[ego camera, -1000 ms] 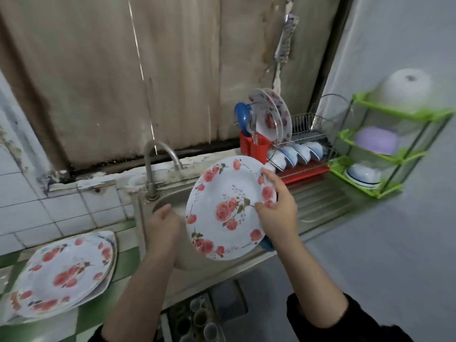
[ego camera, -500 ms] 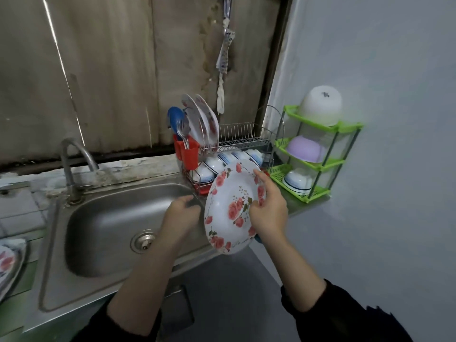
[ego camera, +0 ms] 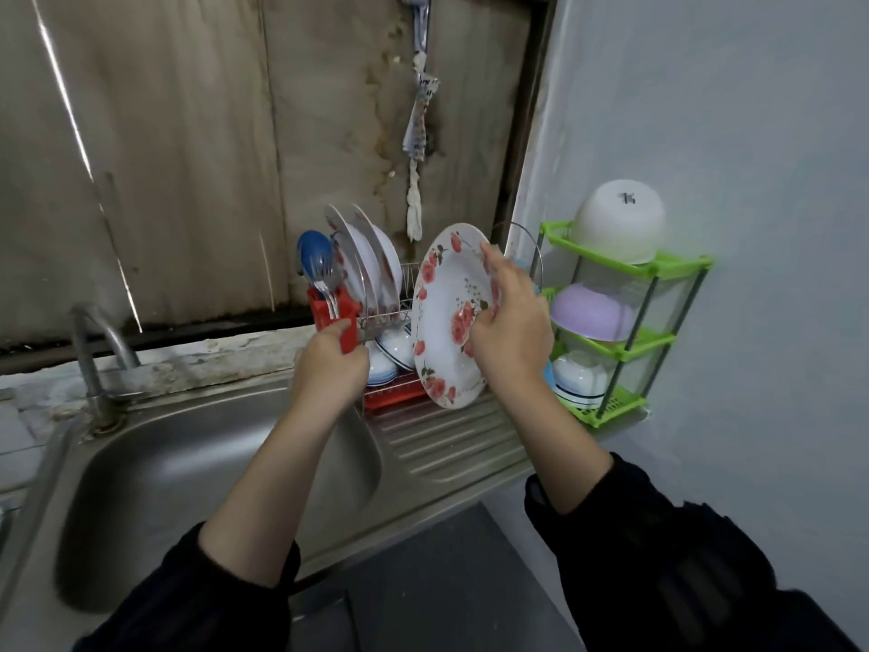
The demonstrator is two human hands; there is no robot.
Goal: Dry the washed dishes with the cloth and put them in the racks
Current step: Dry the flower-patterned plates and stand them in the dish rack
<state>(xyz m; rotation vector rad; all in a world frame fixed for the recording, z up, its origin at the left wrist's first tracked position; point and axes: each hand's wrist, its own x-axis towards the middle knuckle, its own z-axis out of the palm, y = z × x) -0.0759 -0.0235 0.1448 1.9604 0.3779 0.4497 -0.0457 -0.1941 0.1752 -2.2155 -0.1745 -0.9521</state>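
I hold the round white plate with red rose print [ego camera: 451, 317] up on its edge, its printed face turned toward me and to the left. My right hand [ego camera: 510, 322] grasps it by the right rim, with the thumb on the face and the fingers curled round behind. The plate hangs over the back of the ribbed steel drainboard [ego camera: 446, 444], just in front of the right half of the chrome wire dish rack [ego camera: 409, 275], and its lower rim is close to the rack's red plastic drip tray [ego camera: 395, 397]. I cannot tell whether the rim touches the tray.

My left hand [ego camera: 331, 364] is clenched round the lower part of the red plastic cutlery holder [ego camera: 329, 308], with the thumb pressed on its front. The holder hangs on the left end of the rack. A blue plastic spoon [ego camera: 312, 256] and some metal cutlery stand in it. Two more rose-printed plates [ego camera: 371, 261] stand upright in the rack's upper tier beside the holder. Blue-and-white bowls [ego camera: 399, 348] lie tilted on the tier below.

At the right back corner of the counter stands a green plastic three-tier corner shelf [ego camera: 658, 270]. Its top tier holds an upturned white bowl [ego camera: 620, 218], the middle tier an upturned lilac bowl [ego camera: 590, 312], and the bottom tier a white bowl with dark bands [ego camera: 578, 376]. The steel sink basin [ego camera: 211, 463] lies left of the drainboard, with a curved metal tap [ego camera: 94, 350] at its back left corner.
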